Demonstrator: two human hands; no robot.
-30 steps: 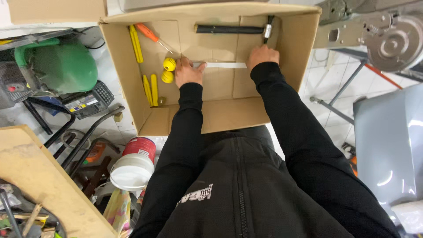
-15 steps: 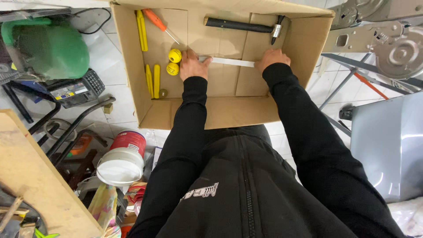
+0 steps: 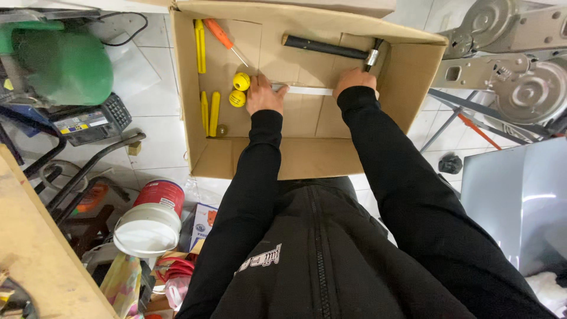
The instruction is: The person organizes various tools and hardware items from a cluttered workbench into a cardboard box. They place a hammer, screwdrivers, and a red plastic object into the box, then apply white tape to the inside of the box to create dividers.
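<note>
Both hands reach down into an open cardboard box [image 3: 407,77] on the tiled floor. The left hand [image 3: 264,94] and the right hand [image 3: 354,82] each press on one end of a thin white strip [image 3: 310,91] that lies flat across the middle of the box floor; the fingers are curled down onto it, but whether they pinch the strip or only hold it down cannot be told. Just left of the left hand sit 2 yellow balls [image 3: 239,88], one above the other, the upper one almost touching the knuckles. Further toward the box's left wall lie 2 short yellow bars [image 3: 209,113] side by side, with a longer yellow bar [image 3: 201,46] near the far left corner. An orange-handled screwdriver [image 3: 227,41] lies slanted beside that, tip pointing toward the balls. Along the far wall, just beyond the right hand, rests a hammer with a black handle [image 3: 325,47], its metal head at the right. Outside the box, a green container [image 3: 65,65] stands at the left, and a red tub with a white lid [image 3: 150,221] near the person's left elbow
</note>
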